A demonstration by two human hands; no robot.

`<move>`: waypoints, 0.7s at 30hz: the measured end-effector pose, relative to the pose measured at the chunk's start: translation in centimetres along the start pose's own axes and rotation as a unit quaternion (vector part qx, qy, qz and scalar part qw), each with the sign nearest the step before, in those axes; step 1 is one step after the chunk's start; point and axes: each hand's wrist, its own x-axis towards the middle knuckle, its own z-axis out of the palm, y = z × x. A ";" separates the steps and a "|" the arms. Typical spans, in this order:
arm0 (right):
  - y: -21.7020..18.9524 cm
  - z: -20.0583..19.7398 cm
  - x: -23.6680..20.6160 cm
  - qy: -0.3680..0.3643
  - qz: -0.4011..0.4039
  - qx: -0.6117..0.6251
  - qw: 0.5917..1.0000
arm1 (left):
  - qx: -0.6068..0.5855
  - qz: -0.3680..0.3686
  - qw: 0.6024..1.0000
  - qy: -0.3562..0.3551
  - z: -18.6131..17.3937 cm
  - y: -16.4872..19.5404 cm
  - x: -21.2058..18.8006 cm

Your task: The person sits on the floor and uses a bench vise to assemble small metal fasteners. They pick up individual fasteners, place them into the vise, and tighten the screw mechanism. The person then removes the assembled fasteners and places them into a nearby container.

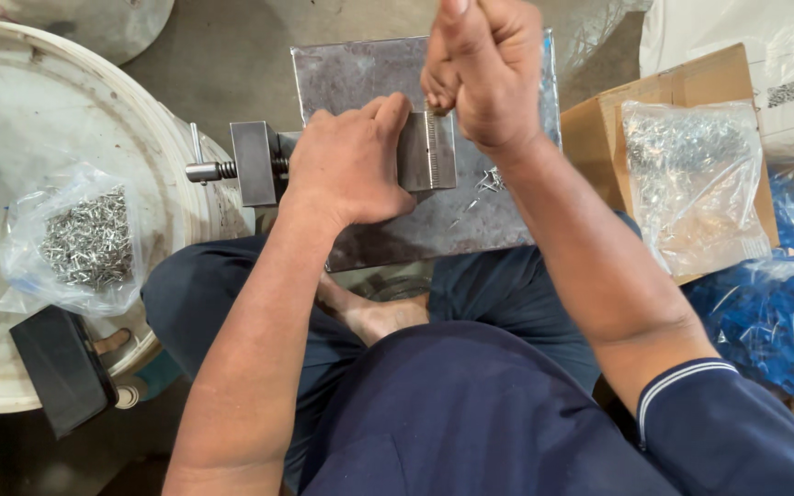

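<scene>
Your left hand (346, 165) fingers curled over the small steel vise (342, 161), your right hand (484, 69) fisted above its jaw, fingertips pinched together, contents hidden

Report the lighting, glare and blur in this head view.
Head view: soft even daylight, only faint shadows; mild sheen on the metal plate and the clear bag of metal pins; right hand, raised close to the camera, slightly soft; left hand on the small vise sharp.

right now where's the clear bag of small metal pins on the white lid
In the head view the clear bag of metal pins lies at the left, on the round white lid, just above a black block and left of the small vise.
</scene>
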 end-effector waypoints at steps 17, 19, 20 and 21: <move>-0.2 -0.1 -2.1 -0.035 -0.020 0.021 0.999 | -0.023 -0.004 0.999 -0.021 0.1 0.0 0.2; -0.2 0.0 -2.2 -0.038 -0.020 0.018 0.999 | -0.025 0.001 1.000 -0.014 0.0 -0.1 0.2; -0.2 0.0 -2.3 -0.041 -0.016 0.010 0.999 | -0.028 -0.002 0.999 -0.018 0.1 -0.1 0.0; -0.3 0.1 -2.5 -0.047 -0.003 -0.011 0.999 | -0.032 -0.004 0.999 -0.020 0.1 0.0 -0.1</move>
